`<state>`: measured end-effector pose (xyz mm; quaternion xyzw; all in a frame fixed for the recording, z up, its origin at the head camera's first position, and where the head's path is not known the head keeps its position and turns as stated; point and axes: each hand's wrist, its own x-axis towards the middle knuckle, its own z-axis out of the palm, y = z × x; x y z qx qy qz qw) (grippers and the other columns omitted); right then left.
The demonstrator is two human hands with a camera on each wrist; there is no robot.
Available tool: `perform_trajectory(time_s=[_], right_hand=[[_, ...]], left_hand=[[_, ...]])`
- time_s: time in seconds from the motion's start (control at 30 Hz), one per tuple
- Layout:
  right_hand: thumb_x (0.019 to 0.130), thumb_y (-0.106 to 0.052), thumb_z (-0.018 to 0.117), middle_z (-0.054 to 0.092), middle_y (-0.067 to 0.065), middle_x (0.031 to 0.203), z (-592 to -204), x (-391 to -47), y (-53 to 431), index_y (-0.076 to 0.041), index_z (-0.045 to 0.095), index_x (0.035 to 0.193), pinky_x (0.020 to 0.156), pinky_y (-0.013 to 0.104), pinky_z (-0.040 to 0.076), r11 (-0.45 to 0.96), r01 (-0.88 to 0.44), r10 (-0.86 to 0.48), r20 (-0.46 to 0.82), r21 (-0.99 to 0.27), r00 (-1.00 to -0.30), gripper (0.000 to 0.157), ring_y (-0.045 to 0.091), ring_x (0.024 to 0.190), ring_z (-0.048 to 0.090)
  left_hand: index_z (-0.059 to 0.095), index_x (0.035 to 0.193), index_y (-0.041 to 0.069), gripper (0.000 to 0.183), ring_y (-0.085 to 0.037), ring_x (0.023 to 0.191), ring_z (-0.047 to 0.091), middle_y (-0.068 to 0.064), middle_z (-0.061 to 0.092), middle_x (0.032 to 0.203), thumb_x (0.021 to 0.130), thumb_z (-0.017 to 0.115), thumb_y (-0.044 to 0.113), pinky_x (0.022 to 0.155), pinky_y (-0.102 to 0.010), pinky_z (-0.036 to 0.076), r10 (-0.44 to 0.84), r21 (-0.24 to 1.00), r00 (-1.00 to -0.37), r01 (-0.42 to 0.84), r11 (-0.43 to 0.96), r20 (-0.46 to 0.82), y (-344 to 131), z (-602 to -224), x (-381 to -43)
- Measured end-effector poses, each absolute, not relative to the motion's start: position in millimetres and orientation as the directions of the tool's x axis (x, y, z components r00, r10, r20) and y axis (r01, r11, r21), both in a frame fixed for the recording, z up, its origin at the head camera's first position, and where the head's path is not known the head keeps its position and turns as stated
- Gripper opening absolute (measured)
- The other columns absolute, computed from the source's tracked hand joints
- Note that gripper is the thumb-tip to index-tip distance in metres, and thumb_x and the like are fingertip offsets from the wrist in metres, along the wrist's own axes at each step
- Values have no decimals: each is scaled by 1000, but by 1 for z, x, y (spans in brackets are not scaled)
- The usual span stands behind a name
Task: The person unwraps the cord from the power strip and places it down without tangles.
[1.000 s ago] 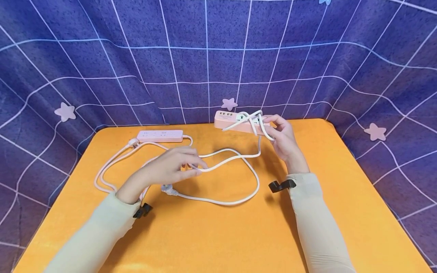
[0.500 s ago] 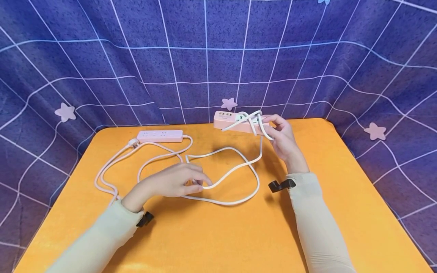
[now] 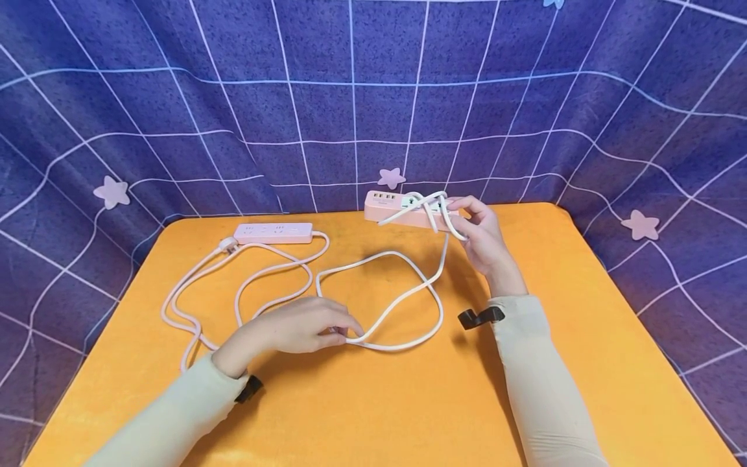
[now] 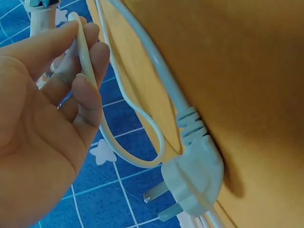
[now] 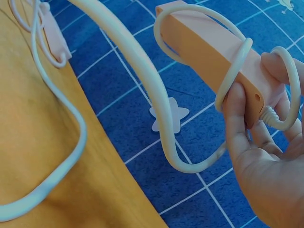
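My right hand (image 3: pixel 487 241) grips the right end of a pink power strip (image 3: pixel 388 211), held up near the back of the table. Turns of the strip's own white cord (image 3: pixel 403 298) wrap around its body and cross over its sockets. From there the cord hangs down to my left hand (image 3: pixel 309 325), which pinches it between thumb and fingers low over the middle of the table. Beyond the pinch the cord loops back across the cloth. In the left wrist view its plug (image 4: pixel 194 173), metal pins showing, lies just beside the left hand; in the head view that hand hides it.
A second, paler pink power strip (image 3: pixel 273 233) lies at the back left. Its plug (image 3: pixel 229 244) rests against its left end, and its cord (image 3: pixel 175 293) spreads in loops toward my left forearm. Behind the orange-covered table (image 3: pixel 408 408) hangs a blue grid-patterned curtain (image 3: pixel 327 110) with star shapes.
My left hand has come toward me and slightly right, drawing the white cord down with it and covering the plug in the head view. The right hand and strip have barely moved.
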<state>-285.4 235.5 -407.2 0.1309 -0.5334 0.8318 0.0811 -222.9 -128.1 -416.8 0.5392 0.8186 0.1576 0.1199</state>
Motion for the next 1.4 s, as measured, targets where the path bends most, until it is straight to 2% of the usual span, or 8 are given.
perform_trajectory(time_s=[0.27, 0.57, 0.83, 1.03, 1.2, 1.4], right_hand=[[92, 17, 57, 64, 7, 121, -409, -285, 236, -12, 74, 92, 76, 20, 59, -419, -275, -3, 304, -866, -953, 33, 15, 97, 69], [91, 17, 56, 67, 5, 116, -409, -287, 236, -12, 73, 94, 81, 25, 61, -423, -291, -20, 330, -858, -944, 34, 17, 104, 67], [90, 16, 55, 63, 5, 122, -410, -286, 237, -12, 72, 94, 78, 21, 59, -423, -299, -41, 347, -855, -937, 33, 19, 112, 62], [89, 16, 54, 63, 6, 123, -409, -285, 237, -11, 71, 94, 75, 20, 59, -433, -304, -54, 360, -849, -931, 33, 18, 108, 65], [89, 17, 53, 63, 7, 123, -408, -285, 236, -10, 71, 94, 76, 21, 60, -442, -299, -68, 364, -846, -929, 32, 18, 107, 65], [89, 16, 54, 65, 6, 121, -408, -284, 235, -9, 71, 93, 79, 22, 60, -440, -299, -65, 362, -847, -930, 31, 19, 110, 65]], left_hand=[[76, 120, 21, 20, -2, 96, 64, 10, 75, 102, 101, 74, 15, 90, -30, 55, 933, 367, -359, 868, 336, -4, -126, -427, -222], [78, 114, 21, 20, -3, 92, 62, 13, 72, 97, 95, 81, 16, 85, -27, 54, 939, 290, -343, 901, 323, 19, -124, -438, -221], [77, 110, 22, 21, -3, 89, 62, 14, 71, 92, 91, 85, 19, 82, -27, 52, 936, 264, -351, 904, 337, 6, -124, -438, -221], [76, 107, 22, 26, 0, 82, 61, 14, 67, 86, 86, 88, 14, 79, -25, 52, 923, 283, -384, 883, 375, -24, -125, -437, -222], [77, 109, 23, 21, 0, 79, 60, 17, 64, 84, 89, 86, 23, 76, -24, 51, 910, 322, -413, 857, 403, -41, -125, -435, -223], [78, 120, 20, 29, -4, 79, 63, 16, 67, 89, 96, 80, 35, 75, -28, 52, 846, 329, -530, 811, 485, 60, -114, -423, -231]])
